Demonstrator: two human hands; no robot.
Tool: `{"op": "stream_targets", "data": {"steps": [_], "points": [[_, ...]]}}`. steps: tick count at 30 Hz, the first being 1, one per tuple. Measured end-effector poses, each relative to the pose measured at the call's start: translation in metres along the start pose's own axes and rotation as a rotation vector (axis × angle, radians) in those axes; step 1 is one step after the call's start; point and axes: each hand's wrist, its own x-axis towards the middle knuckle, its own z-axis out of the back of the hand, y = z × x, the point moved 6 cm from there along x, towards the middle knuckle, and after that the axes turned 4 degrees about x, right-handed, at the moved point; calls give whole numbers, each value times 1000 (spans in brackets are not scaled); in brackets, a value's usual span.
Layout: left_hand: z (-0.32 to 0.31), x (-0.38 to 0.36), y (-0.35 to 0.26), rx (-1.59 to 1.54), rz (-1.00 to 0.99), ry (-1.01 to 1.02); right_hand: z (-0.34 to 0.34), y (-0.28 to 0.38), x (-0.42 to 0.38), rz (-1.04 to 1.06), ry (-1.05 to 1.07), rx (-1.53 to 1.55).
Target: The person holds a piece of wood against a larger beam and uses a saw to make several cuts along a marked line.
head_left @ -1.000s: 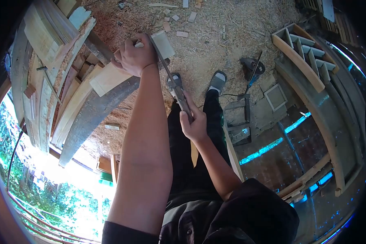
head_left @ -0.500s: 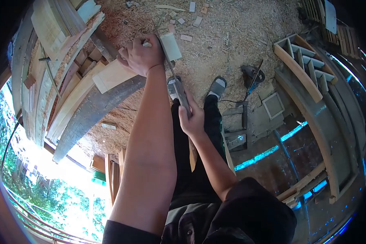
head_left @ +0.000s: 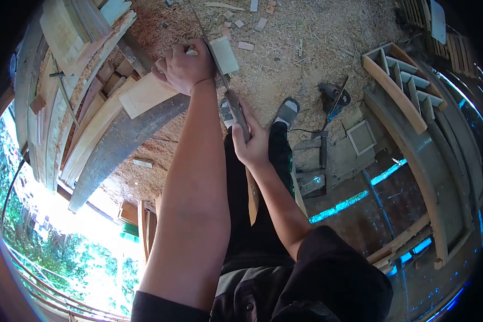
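Note:
My right hand (head_left: 251,144) is wrapped around the wooden handle of a handsaw (head_left: 238,114). Its thin blade runs away from me, past my left hand, across a pale wooden board (head_left: 151,95). That board lies on a dark, thick curved plank (head_left: 127,136); its end piece (head_left: 224,56) shows on the right side of the blade. My left hand (head_left: 187,68) presses on the board close beside the blade, fingers curled over it. Something small and pale shows between the thumb and fingers, too small to name.
Stacked boards (head_left: 70,45) lean on the left. Sawdust and small wood offcuts (head_left: 246,46) cover the ground. Near my sandalled feet (head_left: 287,111) is a corded power tool (head_left: 334,99). A compartmented wooden frame (head_left: 397,86) stands at right, beside a small square frame (head_left: 361,138).
My right hand and the handsaw have moved forward, away from my body, so more of the blade extends past the board. My left hand stays on the board.

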Motion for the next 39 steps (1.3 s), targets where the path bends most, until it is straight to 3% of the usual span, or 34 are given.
{"op": "stream_targets", "data": {"steps": [8,11,13,19,26,32,34,36,39], "points": [[-3,1,-1,0,-12,-27,28,-12,-61,-152,57,4],[3,0,-5,48,-15,-9,13,-8,-25,-74,43,-6],[0,2,-4,28,-18,-33,3,1,2,88,13,-68],[1,1,-3,-40,-15,43,28,-9,-58,-108,26,34],[-4,1,-2,77,-17,22,12,-4,-17,-35,44,-8],[0,-1,-3,42,-20,52,31,-8,-63,-76,26,-5],[0,0,-4,-32,-11,64,37,-5,-72,51,-5,40],[2,-2,-4,-104,1,78,44,-13,-80,-92,4,179],[7,-2,-4,-84,7,104,41,-20,-62,-56,-12,300]]}}
